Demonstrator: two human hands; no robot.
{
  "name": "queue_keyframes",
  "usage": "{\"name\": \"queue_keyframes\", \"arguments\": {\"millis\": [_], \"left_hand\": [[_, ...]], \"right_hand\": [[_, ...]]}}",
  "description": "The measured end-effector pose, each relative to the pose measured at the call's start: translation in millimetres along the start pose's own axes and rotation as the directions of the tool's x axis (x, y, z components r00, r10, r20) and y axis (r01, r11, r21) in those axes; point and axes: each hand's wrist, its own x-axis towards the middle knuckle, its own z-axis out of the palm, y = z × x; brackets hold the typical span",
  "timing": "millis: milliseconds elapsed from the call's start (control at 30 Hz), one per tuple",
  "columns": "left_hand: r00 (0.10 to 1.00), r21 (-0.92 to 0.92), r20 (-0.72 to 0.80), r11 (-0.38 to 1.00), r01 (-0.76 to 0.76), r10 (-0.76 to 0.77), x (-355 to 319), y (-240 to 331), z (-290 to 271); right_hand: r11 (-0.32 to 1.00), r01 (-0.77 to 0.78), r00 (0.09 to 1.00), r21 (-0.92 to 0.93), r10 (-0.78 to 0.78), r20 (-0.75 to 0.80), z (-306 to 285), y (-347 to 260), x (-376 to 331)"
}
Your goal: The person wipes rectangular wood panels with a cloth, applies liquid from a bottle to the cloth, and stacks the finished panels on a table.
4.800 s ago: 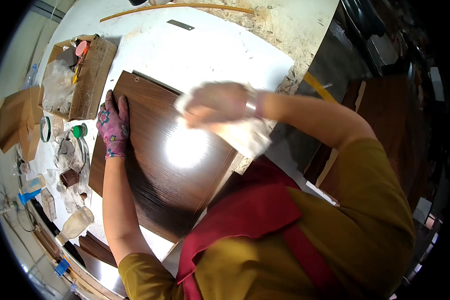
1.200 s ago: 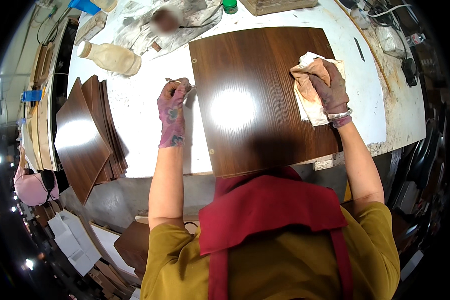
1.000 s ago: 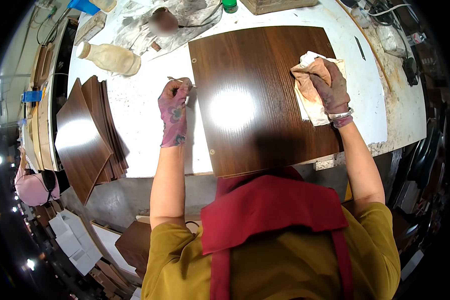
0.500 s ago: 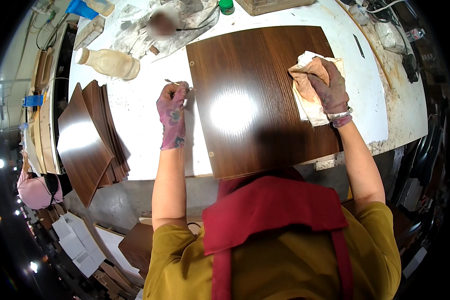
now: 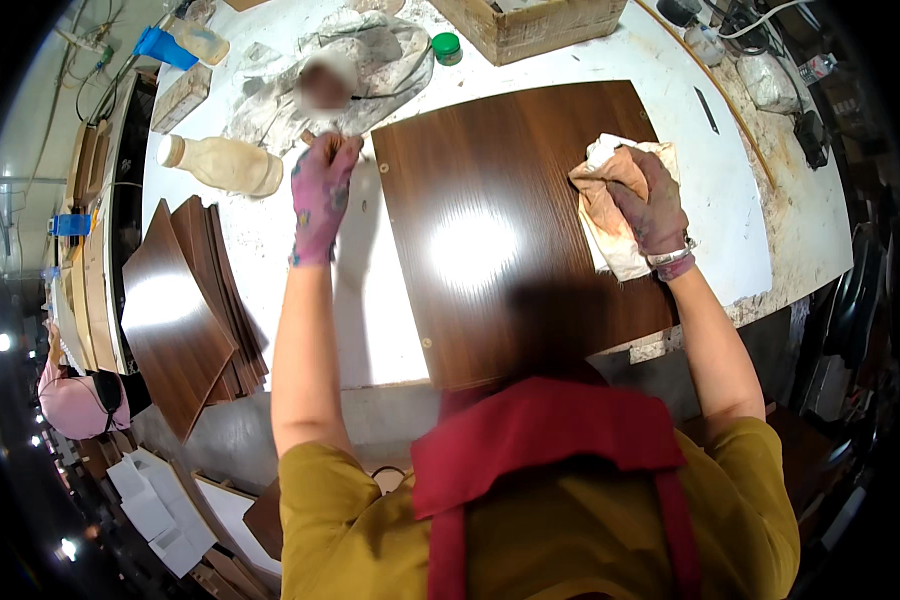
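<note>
A dark brown wood-grain panel lies flat on the white work table. On its right edge, my right hand, in a stained floral glove, is closed around a crumpled cream-and-tan cloth. My left hand, in a pink-purple floral glove, is over the table left of the panel. Its fingers are closed; what they hold, if anything, is hidden. Just past the fingertips, a small brown piece lies by a stained crumpled sheet. On that sheet rests a blurred dark round thing.
A cloudy plastic bottle lies on its side at left, above a stack of curved brown panels. A green-lidded jar and a cardboard box stand at the back. A thin dark strip lies right of the panel.
My left hand has moved away from the panel's left edge, forward and left toward the stained sheet. The thin stick seen at its fingers no longer shows. My right hand stays on the cloth.
</note>
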Motion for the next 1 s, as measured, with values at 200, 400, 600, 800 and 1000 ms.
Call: {"name": "queue_keyframes", "arguments": {"millis": [200,400,600,800,1000], "left_hand": [[0.748,0.625,0.035,0.570,-0.533,0.663,125.1,-1.1,17.2],[0.903,0.764,0.095,0.551,-0.337,0.419,135.7,40.7,0.5],[0.613,0.619,0.313,0.333,-0.711,0.726,-47.1,71.0,49.6],[0.582,0.010,0.201,0.593,-0.805,0.788,-169.3,58.3,92.0],[0.580,-0.053,0.430,0.661,-0.748,0.692,-181.7,55.1,96.7]], "right_hand": [[0.999,0.025,1.000,-0.046,-0.026,-0.012,-1.7,-3.1,0.5],[1.000,0.004,1.000,-0.017,-0.004,-0.009,-1.6,-3.0,1.0],[0.991,0.075,0.997,-0.115,-0.073,0.021,-0.7,-3.5,4.7],[0.913,0.407,0.884,0.010,-0.397,0.247,11.5,-90.4,38.5],[0.678,0.729,0.477,0.093,-0.601,0.642,130.8,-138.3,26.1]]}}
